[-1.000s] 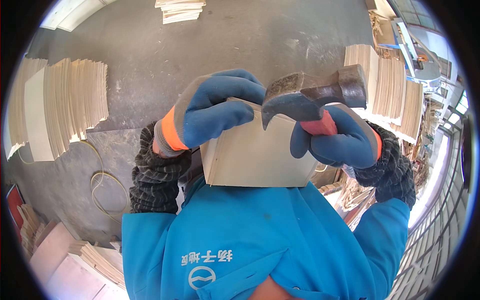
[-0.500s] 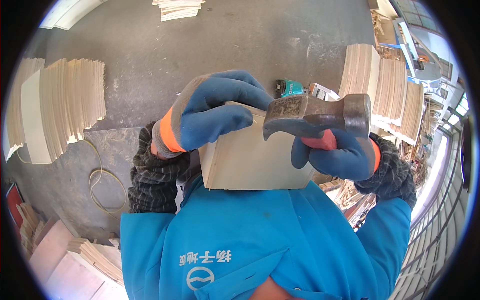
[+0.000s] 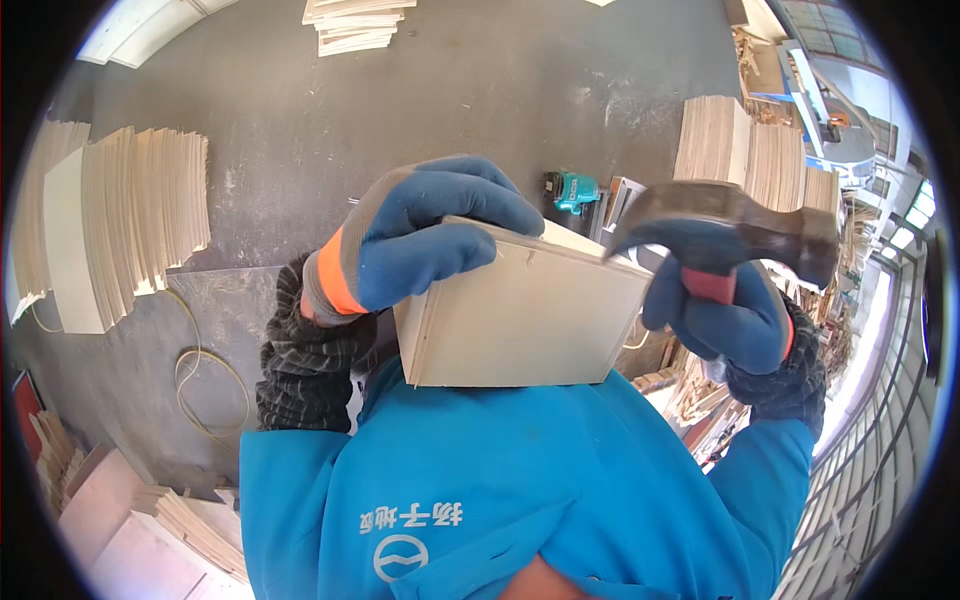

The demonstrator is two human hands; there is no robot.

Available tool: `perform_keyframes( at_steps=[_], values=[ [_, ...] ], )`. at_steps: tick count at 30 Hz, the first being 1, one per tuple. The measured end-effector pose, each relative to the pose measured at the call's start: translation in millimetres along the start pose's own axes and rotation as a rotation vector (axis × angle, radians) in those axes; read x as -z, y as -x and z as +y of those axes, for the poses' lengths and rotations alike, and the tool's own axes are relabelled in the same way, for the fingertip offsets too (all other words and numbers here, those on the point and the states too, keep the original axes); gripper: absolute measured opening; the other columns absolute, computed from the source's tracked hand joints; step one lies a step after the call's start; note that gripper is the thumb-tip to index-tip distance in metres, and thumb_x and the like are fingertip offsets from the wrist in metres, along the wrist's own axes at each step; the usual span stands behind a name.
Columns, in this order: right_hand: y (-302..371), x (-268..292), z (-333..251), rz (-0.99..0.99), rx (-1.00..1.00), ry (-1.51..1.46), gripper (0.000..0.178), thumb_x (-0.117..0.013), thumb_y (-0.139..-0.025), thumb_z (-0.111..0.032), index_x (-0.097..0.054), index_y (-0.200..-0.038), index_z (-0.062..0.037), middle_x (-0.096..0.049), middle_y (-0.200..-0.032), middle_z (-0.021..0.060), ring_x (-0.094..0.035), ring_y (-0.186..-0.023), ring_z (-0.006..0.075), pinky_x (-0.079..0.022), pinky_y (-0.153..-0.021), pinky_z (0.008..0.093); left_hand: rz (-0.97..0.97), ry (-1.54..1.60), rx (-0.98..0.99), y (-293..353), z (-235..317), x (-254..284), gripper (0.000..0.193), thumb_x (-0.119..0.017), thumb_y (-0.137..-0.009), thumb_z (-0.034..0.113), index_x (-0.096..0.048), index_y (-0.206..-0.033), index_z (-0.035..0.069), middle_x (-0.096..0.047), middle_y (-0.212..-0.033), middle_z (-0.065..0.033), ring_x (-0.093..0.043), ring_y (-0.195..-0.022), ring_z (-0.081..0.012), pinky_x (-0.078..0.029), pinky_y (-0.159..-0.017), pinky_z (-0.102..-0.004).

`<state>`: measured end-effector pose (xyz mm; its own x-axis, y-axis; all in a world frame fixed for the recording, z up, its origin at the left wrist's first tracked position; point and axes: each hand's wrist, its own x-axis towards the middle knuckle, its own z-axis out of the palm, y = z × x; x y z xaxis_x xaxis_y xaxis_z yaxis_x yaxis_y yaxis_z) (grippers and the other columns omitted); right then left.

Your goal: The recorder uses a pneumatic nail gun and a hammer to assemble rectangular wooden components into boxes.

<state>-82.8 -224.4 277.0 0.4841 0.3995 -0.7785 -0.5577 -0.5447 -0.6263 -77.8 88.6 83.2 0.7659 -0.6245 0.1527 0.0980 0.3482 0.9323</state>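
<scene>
A pale plywood box [image 3: 520, 320] stands against the front of my blue jacket, its broad face toward me. My left hand [image 3: 430, 230], in a blue and grey glove with an orange cuff, is closed over the box's top left edge. In my gloved right hand [image 3: 730, 315] is a claw hammer [image 3: 740, 225], gripped by its red handle just below the dark metal head. The hammer head is raised beside the box's upper right corner, its claw pointing left. Most of the handle is hidden by the fingers. The inside of the box is mostly out of sight.
A teal power tool [image 3: 572, 190] lies beyond the box. Stacks of thin wooden boards stand at the left [image 3: 145, 220] and right [image 3: 712, 140], with another pile [image 3: 358, 22] at the far side. A yellow hose [image 3: 185, 375] coils on the grey surface at left.
My right hand has moved right with the hammer, so its head is off the box's face and uncovers the top right corner. My left hand stays on the box.
</scene>
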Motion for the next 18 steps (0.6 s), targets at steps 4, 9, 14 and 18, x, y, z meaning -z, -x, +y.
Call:
perform_keyframes(
  at_steps=[4, 9, 14, 18],
  values=[
    [-19, -24, 11, 0.357, 0.368, 0.735, 0.042, -0.077, -0.086, -0.003, -0.068, -0.128, 0.0009, -0.075, -0.096, 0.0119, -0.073, -0.084, 0.0229, -0.057, -0.079, 0.0347, 0.003, 0.002, 0.052, 4, 5, -6, 0.042, -0.064, -0.084, 0.012, -0.077, -0.120, -0.005, -0.071, -0.121, -0.0187, -0.069, -0.110, -0.0275, -0.054, -0.095, -0.0376],
    [-12, -38, 21, 0.503, 0.392, 0.301, 0.049, -0.087, -0.078, -0.002, -0.067, -0.123, 0.0004, -0.073, -0.112, 0.0184, -0.075, -0.106, 0.0344, -0.058, -0.090, 0.0387, 0.037, 0.082, 0.079, 3, -1, -3, 0.043, -0.064, -0.084, 0.012, -0.077, -0.121, -0.005, -0.071, -0.121, -0.0174, -0.069, -0.110, -0.0268, -0.054, -0.095, -0.0373],
    [-21, -30, 36, 0.431, 0.776, 0.922, 0.057, -0.087, -0.079, -0.005, -0.066, -0.131, 0.0018, -0.074, -0.114, 0.0186, -0.075, -0.102, 0.0360, -0.059, -0.088, 0.0401, 0.018, 0.014, 0.063, 3, 6, -2, 0.044, -0.065, -0.083, 0.014, -0.077, -0.121, -0.004, -0.072, -0.119, -0.0162, -0.068, -0.109, -0.0259, -0.053, -0.096, -0.0370],
    [-9, -48, 55, 0.600, 0.757, 0.986, 0.056, -0.084, -0.075, -0.007, -0.072, -0.129, -0.0029, -0.073, -0.095, 0.0103, -0.071, -0.083, 0.0300, -0.056, -0.072, 0.0403, 0.003, 0.008, 0.077, 0, 7, 1, 0.045, -0.064, -0.082, 0.015, -0.077, -0.121, -0.004, -0.072, -0.119, -0.0167, -0.068, -0.110, -0.0271, -0.053, -0.097, -0.0377]
  ],
)
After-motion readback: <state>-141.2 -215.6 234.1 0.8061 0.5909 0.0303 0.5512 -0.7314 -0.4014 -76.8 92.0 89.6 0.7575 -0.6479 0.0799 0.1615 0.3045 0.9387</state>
